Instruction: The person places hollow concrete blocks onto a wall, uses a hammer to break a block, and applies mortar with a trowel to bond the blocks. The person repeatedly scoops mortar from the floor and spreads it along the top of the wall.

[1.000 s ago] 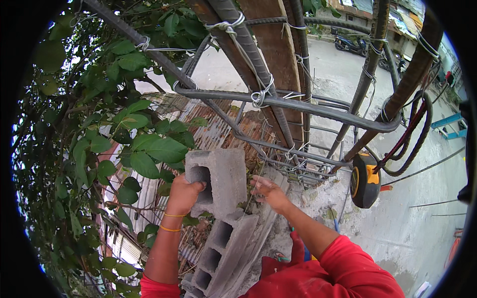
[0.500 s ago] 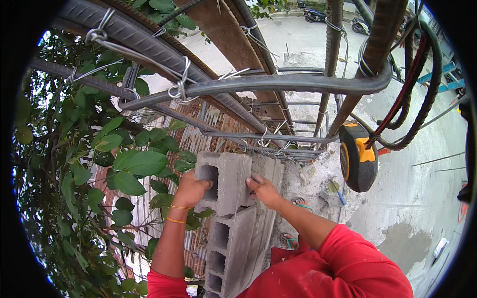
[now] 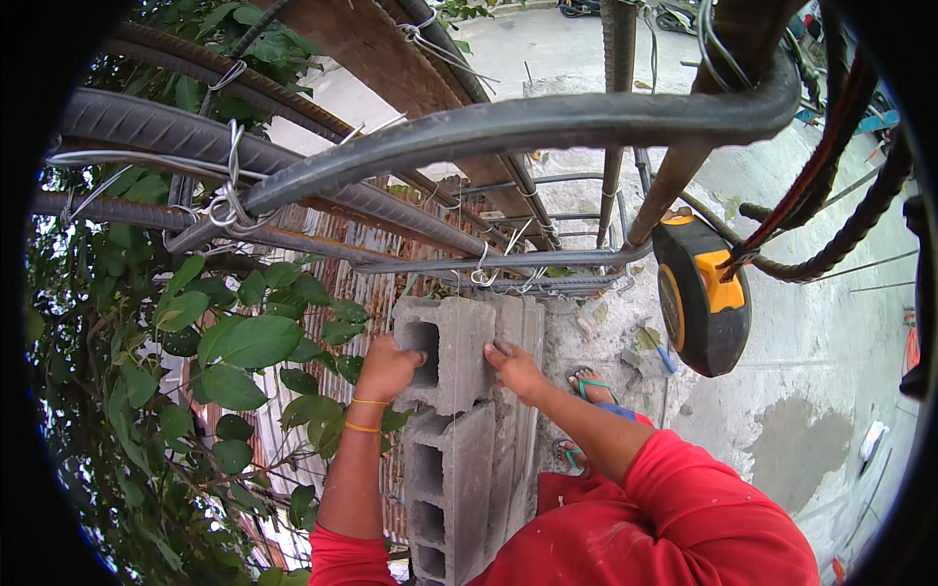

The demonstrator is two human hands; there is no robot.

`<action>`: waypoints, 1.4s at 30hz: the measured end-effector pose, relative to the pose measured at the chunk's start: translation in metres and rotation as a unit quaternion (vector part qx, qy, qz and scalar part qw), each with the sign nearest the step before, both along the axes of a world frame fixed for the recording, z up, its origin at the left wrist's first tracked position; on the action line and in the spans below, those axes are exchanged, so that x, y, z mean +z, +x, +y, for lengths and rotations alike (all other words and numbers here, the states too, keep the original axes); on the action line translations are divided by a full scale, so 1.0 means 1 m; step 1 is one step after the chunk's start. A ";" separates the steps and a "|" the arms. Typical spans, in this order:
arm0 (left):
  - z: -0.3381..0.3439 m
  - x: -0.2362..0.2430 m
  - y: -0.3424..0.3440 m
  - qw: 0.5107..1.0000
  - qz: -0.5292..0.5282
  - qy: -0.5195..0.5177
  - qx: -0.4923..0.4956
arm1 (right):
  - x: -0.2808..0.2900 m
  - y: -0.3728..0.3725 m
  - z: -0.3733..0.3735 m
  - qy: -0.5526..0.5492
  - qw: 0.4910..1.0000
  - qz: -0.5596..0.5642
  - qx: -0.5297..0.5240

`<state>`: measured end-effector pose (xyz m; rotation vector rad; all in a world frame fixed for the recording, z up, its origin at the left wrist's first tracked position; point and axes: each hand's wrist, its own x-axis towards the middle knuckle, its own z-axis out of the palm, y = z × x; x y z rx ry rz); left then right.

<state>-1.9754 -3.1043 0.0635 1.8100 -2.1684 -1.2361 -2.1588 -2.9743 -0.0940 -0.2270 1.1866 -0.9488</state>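
Observation:
A grey concrete hollow block (image 3: 461, 354) sits at the far end of a row of hollow blocks (image 3: 469, 479), with a jagged gap between it and the nearer one. My left hand (image 3: 389, 367) grips its left side, the thumb at the rim of its open hole. On the opposite face, my right hand (image 3: 515, 372) presses with curled fingers near the top edge. The undersides of both hands' fingers are partly hidden. A thin string runs over the top of the block.
Steel rebar (image 3: 528, 122) tied with wire crosses just beyond the block. A black and yellow tape measure (image 3: 705, 293) hangs at the right beside dark cords. Leafy branches (image 3: 234, 352) crowd the left. A blue-handled tool (image 3: 667, 359) lies on the concrete floor.
The view has shifted closer to the rebar. Both hands keep their hold on the block, which now lies straighter in line with the row.

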 end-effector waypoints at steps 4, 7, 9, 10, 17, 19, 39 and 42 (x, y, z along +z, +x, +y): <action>0.003 0.006 -0.006 0.999 0.000 0.010 0.036 | -0.003 0.005 -0.003 0.004 1.000 0.003 0.014; -0.002 0.007 -0.010 1.000 -0.005 0.007 0.015 | -0.006 0.009 -0.005 0.012 1.000 0.013 0.003; -0.003 0.005 -0.008 1.000 0.001 0.003 0.000 | -0.007 0.010 -0.006 0.017 1.000 0.022 -0.008; -0.003 0.004 -0.008 1.000 -0.001 -0.004 -0.003 | -0.008 0.010 -0.006 0.020 0.999 0.029 -0.012; -0.005 -0.009 -0.012 0.999 -0.031 -0.042 -0.003 | -0.012 0.015 -0.006 -0.026 0.990 0.135 -0.028; -0.008 -0.014 -0.015 0.998 -0.038 -0.047 -0.001 | -0.016 0.018 -0.007 -0.006 0.990 0.137 -0.044; -0.011 -0.022 -0.015 0.996 -0.044 -0.071 -0.017 | -0.057 0.015 -0.014 -0.029 0.974 0.205 -0.096; -0.006 -0.020 -0.013 0.995 -0.047 -0.092 0.002 | -0.071 0.002 -0.026 -0.024 0.964 0.217 -0.150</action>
